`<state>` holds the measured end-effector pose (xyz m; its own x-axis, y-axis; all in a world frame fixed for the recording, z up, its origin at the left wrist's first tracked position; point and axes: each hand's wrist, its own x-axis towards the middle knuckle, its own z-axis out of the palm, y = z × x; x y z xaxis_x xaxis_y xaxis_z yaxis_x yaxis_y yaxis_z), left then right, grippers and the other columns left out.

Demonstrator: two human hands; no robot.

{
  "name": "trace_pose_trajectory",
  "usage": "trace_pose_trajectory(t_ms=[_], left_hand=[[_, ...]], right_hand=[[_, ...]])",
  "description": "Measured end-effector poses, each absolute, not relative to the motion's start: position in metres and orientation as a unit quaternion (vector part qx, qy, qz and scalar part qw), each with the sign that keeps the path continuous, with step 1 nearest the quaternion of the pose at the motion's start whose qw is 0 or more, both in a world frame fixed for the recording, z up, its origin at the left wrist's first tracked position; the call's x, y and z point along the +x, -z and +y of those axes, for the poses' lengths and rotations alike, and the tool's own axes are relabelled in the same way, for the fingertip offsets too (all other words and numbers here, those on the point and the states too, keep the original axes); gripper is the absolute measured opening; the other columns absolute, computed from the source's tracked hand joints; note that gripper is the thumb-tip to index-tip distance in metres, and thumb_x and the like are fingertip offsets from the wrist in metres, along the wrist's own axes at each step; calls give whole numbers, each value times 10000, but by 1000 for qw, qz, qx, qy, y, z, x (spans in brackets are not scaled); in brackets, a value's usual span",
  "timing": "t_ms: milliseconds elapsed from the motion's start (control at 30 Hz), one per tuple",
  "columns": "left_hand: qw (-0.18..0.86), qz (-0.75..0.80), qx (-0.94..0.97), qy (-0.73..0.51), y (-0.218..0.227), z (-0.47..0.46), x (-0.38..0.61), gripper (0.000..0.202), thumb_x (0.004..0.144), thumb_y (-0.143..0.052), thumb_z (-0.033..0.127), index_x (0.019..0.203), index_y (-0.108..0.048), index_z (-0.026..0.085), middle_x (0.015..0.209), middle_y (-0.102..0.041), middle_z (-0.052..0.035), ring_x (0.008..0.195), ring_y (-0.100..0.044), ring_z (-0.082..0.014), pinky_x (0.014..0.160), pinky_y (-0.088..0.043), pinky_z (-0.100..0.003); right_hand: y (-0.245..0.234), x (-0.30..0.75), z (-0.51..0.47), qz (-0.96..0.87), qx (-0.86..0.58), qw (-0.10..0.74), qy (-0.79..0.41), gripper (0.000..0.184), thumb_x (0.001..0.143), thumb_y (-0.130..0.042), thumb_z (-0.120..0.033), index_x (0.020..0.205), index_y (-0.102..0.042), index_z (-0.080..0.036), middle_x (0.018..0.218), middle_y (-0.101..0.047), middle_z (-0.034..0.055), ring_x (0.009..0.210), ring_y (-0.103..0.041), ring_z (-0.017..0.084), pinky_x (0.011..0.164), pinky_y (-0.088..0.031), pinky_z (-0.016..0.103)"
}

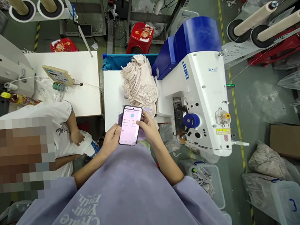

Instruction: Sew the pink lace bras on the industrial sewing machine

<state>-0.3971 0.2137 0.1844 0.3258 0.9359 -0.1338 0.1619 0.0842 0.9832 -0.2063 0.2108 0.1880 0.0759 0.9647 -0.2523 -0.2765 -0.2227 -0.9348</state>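
White tbl [88, 93] at L has a framed card [59, 76] tilted up, w/ a small green-and-clear btl [59, 86] just beside. Yellow-capped btl [21, 98] nr L edge of view; co-worker [58, 116] in white tee next to tbl. 2 red stools [140, 37] w/ floral tops, far side. R: cardboard box [284, 138], clear bin [289, 200] w/ blue handle, stuffed plastic bag [268, 160], yellow/black tape [236, 119] along green flr [259, 114].
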Motion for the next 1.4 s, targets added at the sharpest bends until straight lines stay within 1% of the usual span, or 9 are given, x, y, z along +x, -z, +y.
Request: trace_pose_trajectory(t_ms=[167,467,667,767,967,1033,1167,1267,1400], left_hand=[[587,472,565,-337,-182,212,-397,410,1030,-448,487,787,-572,181,808,-509,-3,738,-476,-140,673,-385,-261],[633,476,493,-360,-176,209,-397,412,1006,-487,524,781,-559,185,761,-518,9,690,-456,-132,642,-385,-252],[641,476,470,-377,-182,210,-396,399,1005,-495,519,806,-585,184,783,-544,1,707,-487,-132,642,-402,-244],[634,479,476,-377,-185,210,-397,413,996,-508,528,777,-578,186,762,-531,6,687,-463,-128,625,-382,-240],[623,466,515,-359,-185,209,-398,410,1013,-471,532,837,-612,189,831,-562,-12,734,-496,-143,670,-409,-259],[619,467,519,-359,-185,209,-398,416,1013,-469,535,833,-613,190,820,-553,-11,729,-490,-143,664,-406,-259],[619,467,511,-371,-186,208,-398,413,1017,-460,533,829,-598,193,820,-545,-8,729,-482,-142,664,-410,-256],[615,463,517,-374,-188,208,-398,411,1026,-449,515,808,-577,192,852,-559,-15,750,-499,-144,682,-418,-260],[600,469,529,-374,-190,208,-398,428,1015,-466,530,788,-588,188,826,-540,-13,734,-489,-144,672,-410,-261]], right_hand=[[-183,-207,211,-335,-511,530,-588,488,795,-686,-359,1248,-534,-260,1176,-717,54,1142,-653,266,980,-554,444],[-177,-207,202,-365,-471,535,-599,520,816,-645,-298,1323,-539,-254,1361,-647,44,1298,-574,261,1114,-462,444],[-179,-218,176,-406,-497,473,-604,668,790,-680,-254,1421,-461,-245,1472,-543,67,1369,-500,282,1156,-423,463],[-178,-221,167,-412,-511,445,-609,718,797,-681,-275,1465,-419,-240,1464,-541,85,1344,-515,301,1122,-453,480],[-180,-215,172,-410,-488,488,-596,689,824,-693,-350,1453,-430,-252,1469,-533,83,1346,-513,282,1159,-417,460],[-181,-212,172,-419,-481,484,-599,733,825,-702,-363,1482,-399,-247,1466,-531,92,1345,-515,281,1164,-410,461],[-178,-212,166,-445,-477,450,-610,864,802,-730,-304,1547,-295,-250,1519,-475,97,1393,-470,274,1177,-397,455],[-177,-213,161,-460,-472,439,-610,885,801,-725,-248,1559,-268,-268,1556,-431,90,1405,-454,267,1172,-404,444],[-180,-214,157,-464,-472,430,-614,900,795,-725,-215,1560,-256,-279,1572,-407,91,1405,-455,267,1165,-410,447]])
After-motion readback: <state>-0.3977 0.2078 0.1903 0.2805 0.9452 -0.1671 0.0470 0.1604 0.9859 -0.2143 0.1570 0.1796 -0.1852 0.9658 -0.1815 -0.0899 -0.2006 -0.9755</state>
